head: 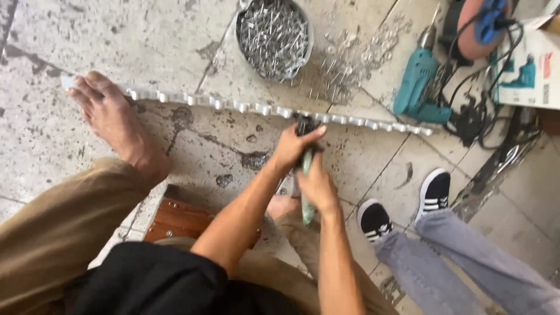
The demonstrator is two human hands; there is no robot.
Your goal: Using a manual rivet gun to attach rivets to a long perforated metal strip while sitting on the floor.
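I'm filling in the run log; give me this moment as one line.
left hand: on tool head | right hand: grips green-handled tool | tool on metal strip | bare foot pins strip | bowl of nails behind

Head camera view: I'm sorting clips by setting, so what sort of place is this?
Probably an informal metal workshop on a stained tiled floor. A person seated low works a tool on a long metal strip with both hands, beside a bowl of nails and a teal power drill.

Tool mostly covered by left hand and right hand, kind unclear. Bowl of nails cut by top edge. Wooden stool half under legs. Box cropped right.
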